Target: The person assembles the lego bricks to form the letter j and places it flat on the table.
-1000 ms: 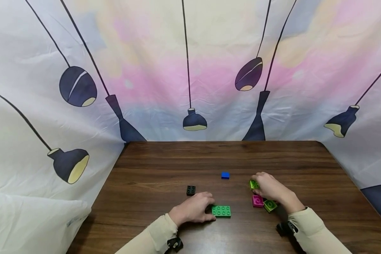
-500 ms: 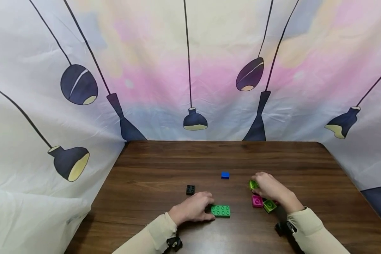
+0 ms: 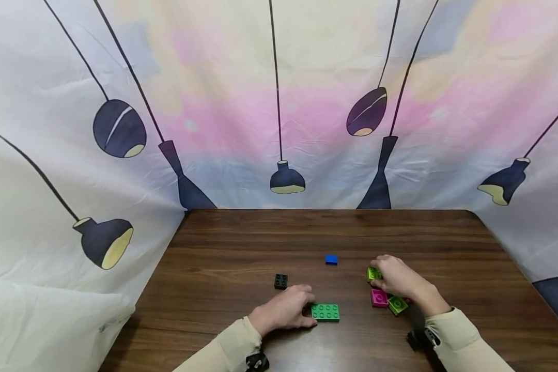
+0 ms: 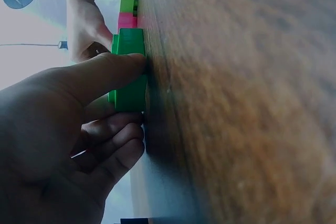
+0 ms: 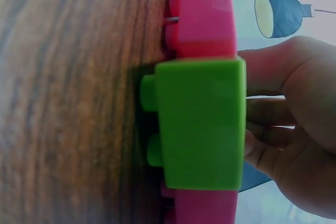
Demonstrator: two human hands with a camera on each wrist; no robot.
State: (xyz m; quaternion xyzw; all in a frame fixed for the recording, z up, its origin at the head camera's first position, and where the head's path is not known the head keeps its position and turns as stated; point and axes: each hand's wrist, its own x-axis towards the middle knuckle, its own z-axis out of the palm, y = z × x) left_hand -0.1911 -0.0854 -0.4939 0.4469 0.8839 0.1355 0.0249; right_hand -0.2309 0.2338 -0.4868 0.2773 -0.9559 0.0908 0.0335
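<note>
My left hand (image 3: pixel 285 309) pinches the left end of a green brick (image 3: pixel 326 312) with two rows of studs, flat on the table. In the left wrist view the thumb presses the near side of this brick (image 4: pixel 130 95). Farther right, my right hand (image 3: pixel 400 279) holds a lime green brick (image 3: pixel 373 275) between thumb and fingers; the hand partly covers it. Below that hand lie a pink brick (image 3: pixel 378 298) and a second lime brick (image 3: pixel 397 305). In the right wrist view this lime brick (image 5: pixel 202 124) has its studs facing the table.
A black brick (image 3: pixel 281 281) lies beyond the left hand, and a small blue brick (image 3: pixel 331 260) farther back. Another pink piece (image 5: pixel 205 206) shows behind the nearer lime brick. The wooden table (image 3: pixel 242 237) ends at a printed cloth (image 3: pixel 242 175).
</note>
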